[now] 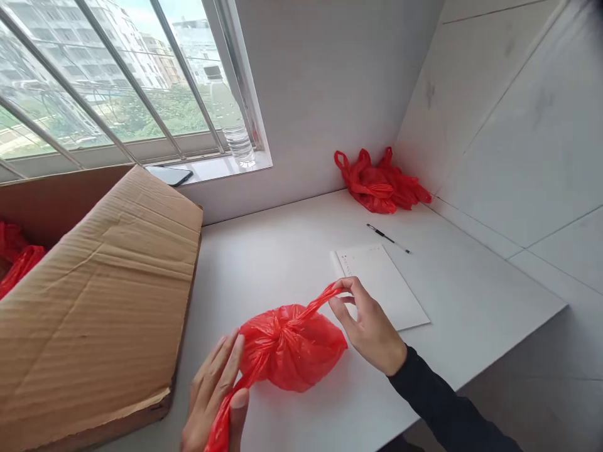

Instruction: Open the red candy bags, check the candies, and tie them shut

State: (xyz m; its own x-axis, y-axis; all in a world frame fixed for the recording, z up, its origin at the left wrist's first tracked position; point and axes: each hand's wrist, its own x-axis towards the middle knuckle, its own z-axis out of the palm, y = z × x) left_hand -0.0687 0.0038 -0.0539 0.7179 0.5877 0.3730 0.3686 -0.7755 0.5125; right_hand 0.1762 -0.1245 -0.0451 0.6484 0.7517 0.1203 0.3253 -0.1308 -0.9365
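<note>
A red plastic bag [301, 355] lies on the white table, bulging with contents I cannot make out. Its top is gathered and twisted at the middle, with one handle stretched to each side. My right hand [370, 320] pinches the right handle between thumb and fingers, slightly above the bag. The left handle runs between the thumb and straight fingers of my left hand [214, 392], whose fingertips touch the bag's left side. Just beyond my right hand is a white notepad [396, 289], partly covered by it.
An open cardboard box [103, 301] holding red bags [21, 260] stands at left. More red plastic bags [381, 182] lie in the back corner. A pen [389, 238] rests on the table [264, 251]. A water bottle [238, 135] and phone [172, 175] are on the windowsill.
</note>
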